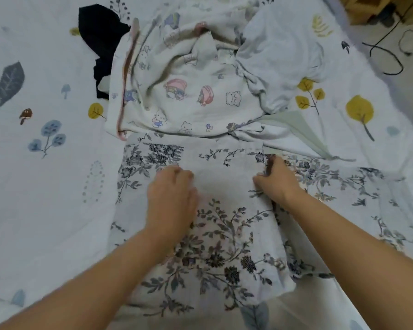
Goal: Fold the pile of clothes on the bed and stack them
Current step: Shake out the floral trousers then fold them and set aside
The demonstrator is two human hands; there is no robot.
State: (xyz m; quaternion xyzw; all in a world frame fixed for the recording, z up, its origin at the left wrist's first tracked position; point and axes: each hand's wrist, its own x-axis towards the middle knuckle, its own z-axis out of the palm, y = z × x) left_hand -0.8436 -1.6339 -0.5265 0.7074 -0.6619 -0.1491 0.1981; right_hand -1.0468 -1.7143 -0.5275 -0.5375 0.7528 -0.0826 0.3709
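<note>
On the leaf-printed bed sheet [45, 186] the white floral-print cotton garment [224, 246] is pressed flat under the left hand [171, 198], fingers loosely curled, while its folded edge is pinched by the right hand [275, 181]; that crease is best kept straight.

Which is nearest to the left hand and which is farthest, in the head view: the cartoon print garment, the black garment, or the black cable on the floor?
From the left hand:
1. cartoon print garment, just beyond it.
2. black garment, far left.
3. black cable, far right on the floor.

Floral garment [215, 239] lies flat before heaped cartoon-print clothes [184, 89] on bed
</note>
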